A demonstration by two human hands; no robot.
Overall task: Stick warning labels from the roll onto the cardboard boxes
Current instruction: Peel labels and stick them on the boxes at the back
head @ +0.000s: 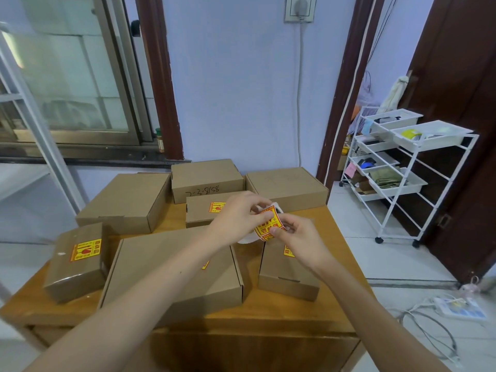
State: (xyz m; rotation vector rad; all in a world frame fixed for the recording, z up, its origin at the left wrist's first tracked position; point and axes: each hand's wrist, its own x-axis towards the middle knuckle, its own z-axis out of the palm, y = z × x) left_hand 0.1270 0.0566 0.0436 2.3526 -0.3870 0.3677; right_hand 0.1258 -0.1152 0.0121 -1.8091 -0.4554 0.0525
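Meanwhile both hands, left hand (pixel 236 213) and right hand (pixel 300 237), pinch the label roll (pixel 268 224) above crowded cardboard boxes (pixel 171 269); a white trolley (pixel 402 167) stands right.

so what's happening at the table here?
A person is labelling cardboard boxes on a wooden table. The left hand holds the label roll while the right hand pinches a yellow-and-red label at the roll's edge, apparently peeling it off. Four boxes already show labels: the left box, the middle box, the big front box and the right box. Three at the back, including the numbered box, look unlabelled.
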